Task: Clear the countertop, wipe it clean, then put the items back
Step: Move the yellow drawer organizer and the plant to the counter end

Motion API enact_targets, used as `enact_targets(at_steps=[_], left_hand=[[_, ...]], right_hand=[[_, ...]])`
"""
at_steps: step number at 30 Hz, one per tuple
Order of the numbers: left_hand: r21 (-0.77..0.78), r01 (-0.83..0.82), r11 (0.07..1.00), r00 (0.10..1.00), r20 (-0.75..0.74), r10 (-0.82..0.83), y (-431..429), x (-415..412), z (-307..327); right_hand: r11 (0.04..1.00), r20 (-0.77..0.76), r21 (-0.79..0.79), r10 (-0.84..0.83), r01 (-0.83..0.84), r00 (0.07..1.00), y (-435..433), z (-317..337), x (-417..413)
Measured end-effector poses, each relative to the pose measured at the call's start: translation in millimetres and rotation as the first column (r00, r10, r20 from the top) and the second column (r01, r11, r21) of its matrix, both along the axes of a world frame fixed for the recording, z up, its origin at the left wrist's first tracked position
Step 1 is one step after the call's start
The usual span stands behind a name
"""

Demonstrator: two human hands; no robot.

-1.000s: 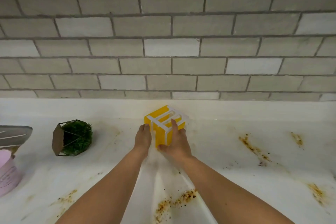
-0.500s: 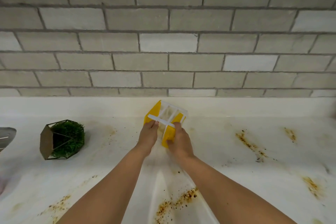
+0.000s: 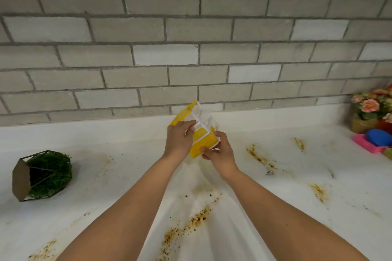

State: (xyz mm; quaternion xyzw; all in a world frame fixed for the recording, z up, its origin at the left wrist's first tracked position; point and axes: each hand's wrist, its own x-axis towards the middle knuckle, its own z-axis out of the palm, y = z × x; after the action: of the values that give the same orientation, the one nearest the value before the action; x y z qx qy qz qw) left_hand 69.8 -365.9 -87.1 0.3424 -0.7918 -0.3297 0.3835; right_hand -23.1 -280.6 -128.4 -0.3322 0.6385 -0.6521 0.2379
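Note:
A yellow box with white dividers (image 3: 200, 143) is tilted and lifted off the white countertop (image 3: 297, 186) near the back wall. My left hand (image 3: 178, 141) grips its left side, fingers curled over a white divider. My right hand (image 3: 218, 150) holds its lower right corner from below. The countertop carries brown crumbly stains at the front middle and on the right.
A geometric wire planter with green moss (image 3: 42, 175) lies tipped at the left. At the far right stand a flower arrangement (image 3: 373, 112) and a pink tray with a blue object (image 3: 375, 141). A grey tiled wall (image 3: 191, 48) rises behind.
Both hands have raised the yellow box off the countertop and tilted it further. The view has shifted right, so the pink cup at the left has left the frame and the flowers have appeared.

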Motion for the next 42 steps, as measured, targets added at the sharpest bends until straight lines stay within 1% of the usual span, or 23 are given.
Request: enact_targets(at_steps=[2, 3, 5, 6, 7, 8, 9, 10, 12, 14, 15, 17, 19, 21, 25, 29, 33, 36, 40, 42], left_hand=[[-0.071, 0.043, 0.997, 0.999, -0.014, -0.044, 13.0, -12.0, 6.9], [-0.105, 0.051, 0.993, 0.997, -0.047, -0.056, 20.3, -17.2, 10.1], [-0.153, 0.006, 0.988, 0.983, -0.179, -0.033, 37.1, -26.4, 14.6], [-0.130, -0.040, 0.991, 0.962, -0.272, 0.003, 45.6, -30.3, 16.1], [-0.068, -0.078, 0.995, 0.935, -0.351, 0.050, 53.4, -34.8, 16.4], [0.012, -0.090, 0.996, 0.917, -0.388, 0.088, 61.4, -40.1, 16.0], [0.087, -0.078, 0.993, 0.920, -0.377, 0.105, 68.4, -47.1, 12.6], [0.154, -0.046, 0.987, 0.940, -0.329, 0.095, 75.0, -56.2, 7.1], [0.276, 0.069, 0.959, 0.975, -0.222, -0.006, 90.0, -78.0, -6.5], [0.345, 0.194, 0.919, 0.974, -0.178, -0.139, 112.6, -100.7, -15.2], [0.350, 0.252, 0.902, 0.964, -0.175, -0.201, 126.6, -111.3, -15.9], [0.345, 0.364, 0.865, 0.928, -0.215, -0.304, 156.2, -132.2, -13.4], [0.359, 0.461, 0.812, 0.883, -0.273, -0.381, 187.1, -151.2, -7.4], [0.374, 0.522, 0.767, 0.851, -0.295, -0.435, 216.0, -168.8, -2.3], [0.379, 0.564, 0.734, 0.825, -0.288, -0.486, 265.2, -202.4, 0.0], [0.351, 0.600, 0.719, 0.800, -0.269, -0.536, 316.2, -236.9, -1.0], [0.315, 0.630, 0.710, 0.777, -0.252, -0.577, 368.4, -269.9, -2.7], [0.318, 0.666, 0.675, 0.746, -0.260, -0.613, 401.6, -290.7, -6.3], [0.303, 0.691, 0.657, 0.722, -0.235, -0.651, 433.2, -315.9, -11.1], [0.296, 0.700, 0.650, 0.712, -0.219, -0.667, 443.4, -329.9, -11.1]], right_hand=[[0.996, 0.098, -0.087, 0.013, -0.005, 0.995, 15.7, 5.0, -11.9], [0.993, 0.133, -0.120, 0.013, 0.004, 0.991, 23.7, 7.9, -17.7], [0.985, 0.183, -0.168, -0.002, 0.033, 0.983, 41.0, 14.1, -30.5], [0.980, 0.210, -0.191, -0.012, 0.053, 0.978, 49.8, 17.0, -37.7], [0.974, 0.241, -0.215, -0.021, 0.075, 0.970, 59.0, 20.0, -45.2], [0.966, 0.271, -0.240, -0.026, 0.094, 0.962, 68.8, 23.1, -53.0], [0.960, 0.296, -0.258, -0.029, 0.109, 0.955, 79.1, 25.8, -61.3], [0.955, 0.316, -0.272, -0.030, 0.121, 0.948, 90.0, 28.2, -69.5], [0.946, 0.343, -0.292, -0.033, 0.140, 0.939, 113.2, 30.6, -86.1], [0.938, 0.351, -0.307, -0.045, 0.161, 0.935, 139.1, 31.5, -104.0], [0.935, 0.347, -0.312, -0.056, 0.171, 0.936, 152.3, 31.6, -113.2], [0.928, 0.339, -0.324, -0.069, 0.185, 0.938, 180.0, 30.9, -131.0], [0.919, 0.352, -0.338, -0.077, 0.204, 0.933, 208.7, 29.4, -148.2], [0.912, 0.371, -0.347, -0.083, 0.220, 0.925, 237.5, 28.3, -164.3], [0.915, 0.373, -0.326, -0.108, 0.240, 0.921, 295.1, 27.9, -191.6], [0.920, 0.342, -0.266, -0.189, 0.287, 0.921, 355.7, 26.5, -216.6], [0.901, 0.334, -0.248, -0.265, 0.355, 0.905, 413.2, 26.2, -242.7], [0.899, 0.302, -0.224, -0.303, 0.377, 0.904, 451.6, 27.2, -260.0], [0.904, 0.205, -0.107, -0.387, 0.414, 0.899, 490.2, 27.3, -278.1], [0.889, 0.172, -0.057, -0.439, 0.454, 0.882, 502.6, 25.4, -288.8]])
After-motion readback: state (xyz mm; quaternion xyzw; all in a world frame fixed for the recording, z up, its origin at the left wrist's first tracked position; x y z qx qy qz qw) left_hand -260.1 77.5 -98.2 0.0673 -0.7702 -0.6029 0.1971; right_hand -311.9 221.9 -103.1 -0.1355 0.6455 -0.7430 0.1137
